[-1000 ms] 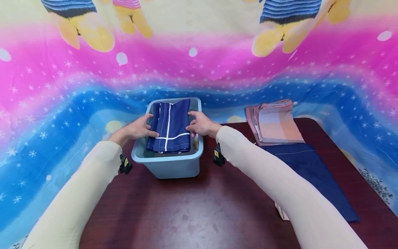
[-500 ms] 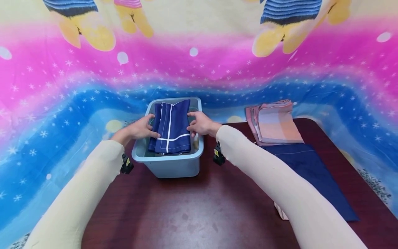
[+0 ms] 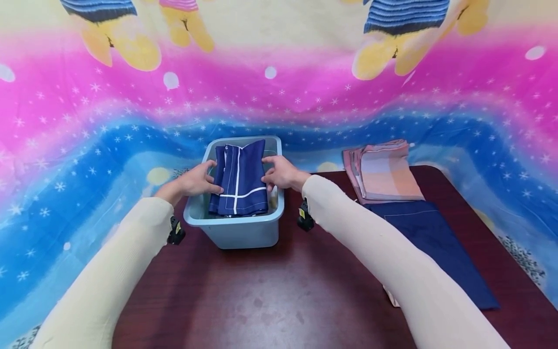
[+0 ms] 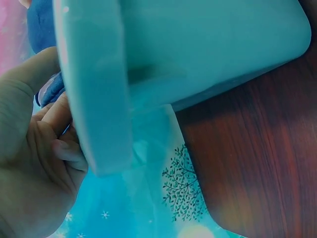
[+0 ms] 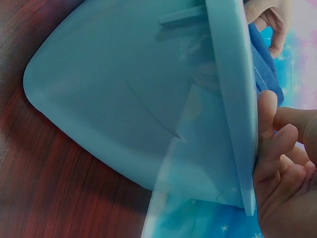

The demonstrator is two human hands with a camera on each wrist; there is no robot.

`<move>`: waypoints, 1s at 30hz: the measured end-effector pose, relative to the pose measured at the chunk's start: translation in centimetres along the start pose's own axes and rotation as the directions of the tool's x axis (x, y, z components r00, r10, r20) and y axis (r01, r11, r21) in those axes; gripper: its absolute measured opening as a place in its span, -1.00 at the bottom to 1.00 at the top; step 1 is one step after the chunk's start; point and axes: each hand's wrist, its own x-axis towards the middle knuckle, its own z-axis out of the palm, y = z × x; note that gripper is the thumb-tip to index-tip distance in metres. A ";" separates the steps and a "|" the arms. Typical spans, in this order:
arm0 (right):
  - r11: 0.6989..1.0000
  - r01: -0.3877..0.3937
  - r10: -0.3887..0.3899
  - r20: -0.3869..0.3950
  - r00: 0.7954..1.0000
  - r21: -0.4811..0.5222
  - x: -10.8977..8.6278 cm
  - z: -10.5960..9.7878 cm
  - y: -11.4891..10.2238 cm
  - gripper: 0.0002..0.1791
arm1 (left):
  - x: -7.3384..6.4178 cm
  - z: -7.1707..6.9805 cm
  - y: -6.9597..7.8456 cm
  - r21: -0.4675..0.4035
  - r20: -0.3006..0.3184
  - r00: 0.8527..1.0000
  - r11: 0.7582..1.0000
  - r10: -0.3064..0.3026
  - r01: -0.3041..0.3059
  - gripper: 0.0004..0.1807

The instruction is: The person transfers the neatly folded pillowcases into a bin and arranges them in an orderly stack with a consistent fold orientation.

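A folded navy cloth with white crossing lines (image 3: 244,169) lies tilted in a light blue plastic tub (image 3: 244,235), its upper edge near the far rim. My left hand (image 3: 193,182) holds the cloth's left side, thumb on top. On the opposite side, my right hand (image 3: 283,173) pinches the right edge with bent fingers. In the left wrist view the tub's rim (image 4: 99,99) hides part of the cloth and some fingertips. The right wrist view shows a blue corner of the cloth (image 5: 267,74) above the rim, beside my curled fingers.
On the table's right lie a folded pink and peach checked cloth (image 3: 388,174) and a flat navy cloth (image 3: 431,242), partly behind my right sleeve. The tub stands on a dark red-brown wooden table (image 3: 261,300). A printed curtain (image 3: 305,97) hangs behind and around it.
The navy cloth in the tub has shifted slightly to the right and its left folds have spread a little. My left hand moved slightly with it; my right hand stayed nearly still.
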 end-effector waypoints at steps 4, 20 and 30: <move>1.000 -0.013 0.013 0.005 1.000 -0.006 0.0 0.0 -0.1 -0.26 | 0.1 0.1 -0.1 0.015 0.000 1.000 1.000 0.003 -0.003 -0.03; 0.998 -0.034 0.034 0.000 0.999 0.047 0.1 -0.2 0.2 -0.40 | -0.1 0.6 0.3 0.080 -0.018 1.000 0.997 -0.001 0.003 -0.47; 0.997 0.011 -0.011 -0.005 1.000 0.079 -0.2 -0.2 0.6 -0.49 | 0.0 0.6 0.0 0.070 -0.013 1.000 0.997 0.010 -0.009 -0.48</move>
